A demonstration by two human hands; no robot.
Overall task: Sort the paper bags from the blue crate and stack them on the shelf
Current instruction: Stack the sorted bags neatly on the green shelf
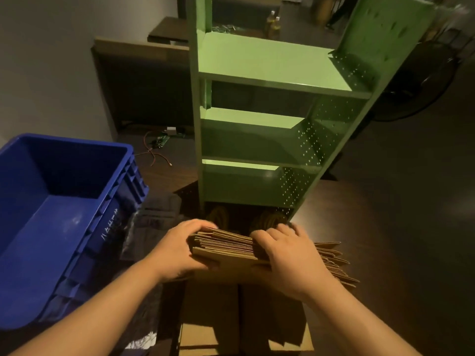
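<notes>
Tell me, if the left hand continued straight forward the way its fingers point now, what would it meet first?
The left hand grips the left end of the paper bags, fingers pointing forward and right. Going on, it would probably first meet the green shelf near its bottom, though depth is unclear.

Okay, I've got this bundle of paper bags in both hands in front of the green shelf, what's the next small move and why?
Probably square the bundle first: the paper bags fan out unevenly past the right hand, while the left hand grips the other end. Tapping the edges flush should let them stack neatly. Then lift them toward a bare board of the green shelf. The blue crate looks emptied.
</notes>
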